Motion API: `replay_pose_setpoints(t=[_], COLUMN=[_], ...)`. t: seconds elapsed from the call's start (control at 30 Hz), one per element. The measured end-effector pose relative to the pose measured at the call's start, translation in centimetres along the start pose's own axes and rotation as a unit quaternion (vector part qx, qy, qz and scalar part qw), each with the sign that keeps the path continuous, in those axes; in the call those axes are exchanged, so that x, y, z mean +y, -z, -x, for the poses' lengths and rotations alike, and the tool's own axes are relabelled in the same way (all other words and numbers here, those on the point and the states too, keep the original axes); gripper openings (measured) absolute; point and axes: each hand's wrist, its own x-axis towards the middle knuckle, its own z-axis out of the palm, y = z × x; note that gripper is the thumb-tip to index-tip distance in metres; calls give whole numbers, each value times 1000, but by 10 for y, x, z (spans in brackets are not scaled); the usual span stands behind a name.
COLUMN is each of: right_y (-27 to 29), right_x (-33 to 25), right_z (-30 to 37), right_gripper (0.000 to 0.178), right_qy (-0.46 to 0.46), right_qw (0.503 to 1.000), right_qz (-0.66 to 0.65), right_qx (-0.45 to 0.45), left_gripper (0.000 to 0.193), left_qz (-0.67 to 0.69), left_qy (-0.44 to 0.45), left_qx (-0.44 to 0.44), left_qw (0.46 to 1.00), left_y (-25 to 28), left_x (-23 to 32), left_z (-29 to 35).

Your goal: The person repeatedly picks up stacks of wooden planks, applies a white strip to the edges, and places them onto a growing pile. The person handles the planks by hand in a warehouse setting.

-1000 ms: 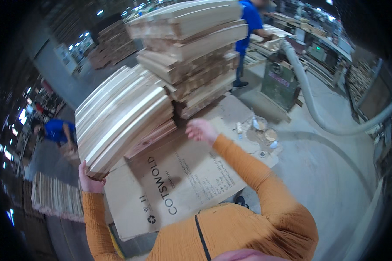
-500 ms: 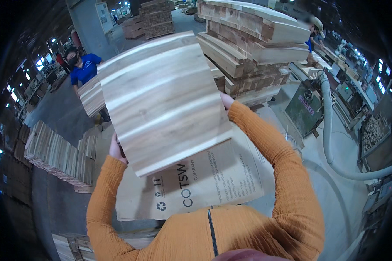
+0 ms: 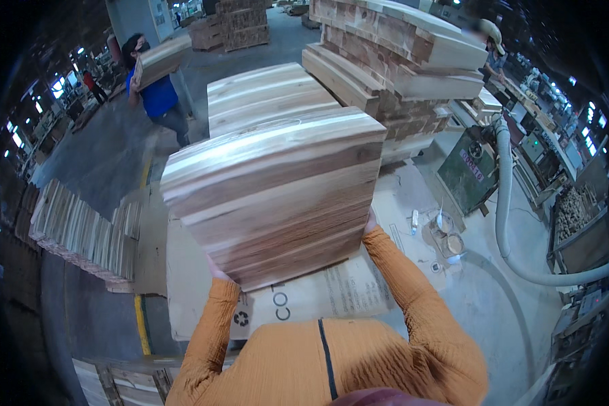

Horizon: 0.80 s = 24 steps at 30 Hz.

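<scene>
A wide wooden panel (image 3: 277,203) of joined light and dark strips is held tilted in front of my chest, its near edge low over the cardboard. My left hand (image 3: 219,272) grips its lower left corner, the fingers mostly hidden behind the wood. At the right edge, my right hand (image 3: 371,222) grips it too, with only part of the hand showing. Just beyond lies another striped wooden panel (image 3: 264,95), partly covered by the held one. Beneath is a printed cardboard sheet (image 3: 196,304).
Stacked thick timber pieces (image 3: 392,74) stand at the far right. A row of boards (image 3: 81,230) is on the left. Right of me are a green machine (image 3: 474,166), a grey hose (image 3: 507,203) and small containers (image 3: 446,233). A co-worker (image 3: 159,98) carries wood at the far left.
The panel in my hands has come lower and tipped more upright, uncovering the panel beyond it. The co-worker at the left has turned away and raised wood to shoulder height.
</scene>
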Motion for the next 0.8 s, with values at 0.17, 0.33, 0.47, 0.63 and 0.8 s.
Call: replay_pose_setpoints(t=[0.17, 0.33, 0.47, 0.63, 0.8], right_y=[9, -23, -86, -79, -33], right_x=[-12, -74, -120, -105, -114], right_z=[38, 102, 166, 183, 160], right_gripper=[43, 40, 40, 63, 56], right_qy=[-30, 225, 303, 386, 454], right_qw=[993, 967, 951, 907, 849], right_qz=[65, 100, -34, 137, 222], right_qx=[90, 61, -52, -95, -153], left_gripper=[76, 102, 99, 75, 78], left_qz=[-115, -289, -211, -143, -217], left_qy=[-326, -580, -554, -636, -749], left_qx=[-101, -256, -295, -142, -59], left_qw=[933, 717, 749, 745, 624], left_y=[-18, -67, -65, 14, 55], left_x=[36, 74, 55, 26, -44], left_z=[47, 161, 186, 175, 207])
